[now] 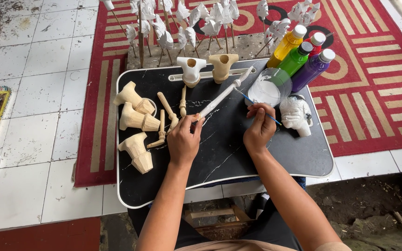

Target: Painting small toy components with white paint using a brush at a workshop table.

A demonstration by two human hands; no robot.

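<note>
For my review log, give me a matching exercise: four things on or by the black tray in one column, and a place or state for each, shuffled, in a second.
Things:
1. left hand
2. right hand
3. white carved head
4. green bottle

Places or states:
A. lies at the tray's right edge
B. grips a long white-painted stick
C. stands between the yellow and purple bottles
D. holds a thin blue-handled brush beside the cup of white paint

Pairs: 1-B, 2-D, 3-A, 4-C

Bright, even daylight; soft shadows, sharp focus, slight edge distortion.
</note>
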